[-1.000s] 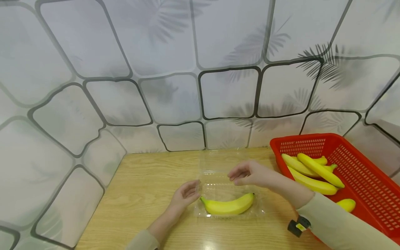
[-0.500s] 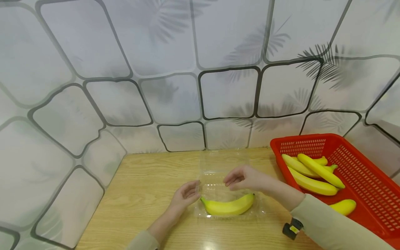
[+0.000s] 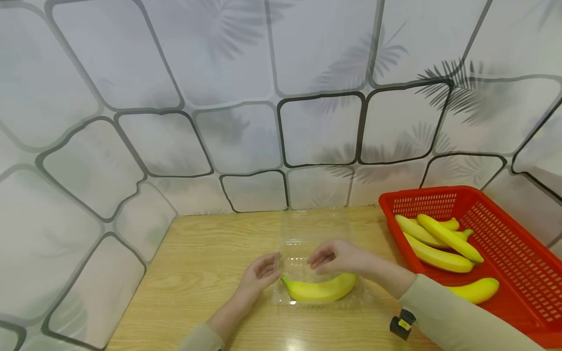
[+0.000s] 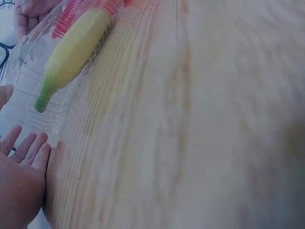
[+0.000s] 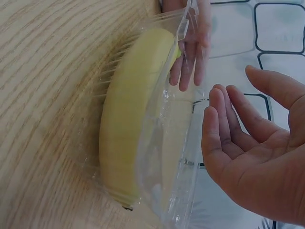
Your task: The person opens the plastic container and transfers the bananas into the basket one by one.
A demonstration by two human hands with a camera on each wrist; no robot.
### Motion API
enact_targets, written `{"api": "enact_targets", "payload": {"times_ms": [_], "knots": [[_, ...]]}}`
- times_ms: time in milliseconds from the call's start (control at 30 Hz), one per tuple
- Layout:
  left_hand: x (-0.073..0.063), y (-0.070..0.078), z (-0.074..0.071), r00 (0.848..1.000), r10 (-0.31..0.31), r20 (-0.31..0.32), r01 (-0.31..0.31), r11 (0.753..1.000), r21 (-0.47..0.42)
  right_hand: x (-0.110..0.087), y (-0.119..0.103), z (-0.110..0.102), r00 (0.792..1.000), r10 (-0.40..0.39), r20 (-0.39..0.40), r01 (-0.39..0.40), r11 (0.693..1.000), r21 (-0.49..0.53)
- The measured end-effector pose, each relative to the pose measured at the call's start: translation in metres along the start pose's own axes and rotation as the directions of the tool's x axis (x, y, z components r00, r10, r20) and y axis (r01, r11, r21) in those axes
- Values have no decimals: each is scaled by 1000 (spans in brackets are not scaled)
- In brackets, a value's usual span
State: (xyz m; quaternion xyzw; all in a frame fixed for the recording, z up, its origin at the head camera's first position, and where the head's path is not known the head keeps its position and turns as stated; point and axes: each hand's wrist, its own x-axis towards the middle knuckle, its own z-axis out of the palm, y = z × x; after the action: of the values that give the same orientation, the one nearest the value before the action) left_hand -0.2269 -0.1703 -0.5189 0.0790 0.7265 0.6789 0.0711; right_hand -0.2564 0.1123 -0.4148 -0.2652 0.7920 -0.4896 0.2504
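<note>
A yellow banana (image 3: 320,289) lies in the front part of a clear plastic clamshell box (image 3: 293,265), whose lid (image 3: 313,226) is laid back toward the wall. Beside the box's left wall is my left hand (image 3: 260,274), its fingers relaxed and fingertips right at the edge. In the left wrist view, the fingers (image 4: 35,148) lie loosely extended next to the box. Over the box hovers my right hand (image 3: 335,257), loosely bent, with nothing in it. The right wrist view shows that hand (image 5: 252,138) above the box, apart from the banana (image 5: 126,114).
A red plastic basket (image 3: 522,243) stands at the right with several bananas (image 3: 448,239) inside. Another banana (image 3: 480,291) lies nearer its front. The wooden table (image 3: 210,248) meets a patterned wall (image 3: 246,141) at the back and left.
My right hand has moved left and slightly toward me, over the box, uncovering more of the front banana in the basket. My left hand and the banana in the box stay put.
</note>
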Motion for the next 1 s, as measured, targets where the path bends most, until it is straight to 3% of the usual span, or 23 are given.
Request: {"api": "enact_targets", "payload": {"times_ms": [233, 467, 1000], "knots": [[1, 0, -1, 1000, -12, 3, 12, 1000, -17, 5, 0, 8, 1000, 25, 17, -25, 1000, -12], [1, 2, -2, 1000, -17, 23, 18, 1000, -16, 10, 7, 16, 999, 1, 43, -1, 1000, -8], [1, 1, -3, 999, -14, 29, 14, 1000, -10, 22, 13, 31, 995, 100, -12, -100, 994, 35]]}}
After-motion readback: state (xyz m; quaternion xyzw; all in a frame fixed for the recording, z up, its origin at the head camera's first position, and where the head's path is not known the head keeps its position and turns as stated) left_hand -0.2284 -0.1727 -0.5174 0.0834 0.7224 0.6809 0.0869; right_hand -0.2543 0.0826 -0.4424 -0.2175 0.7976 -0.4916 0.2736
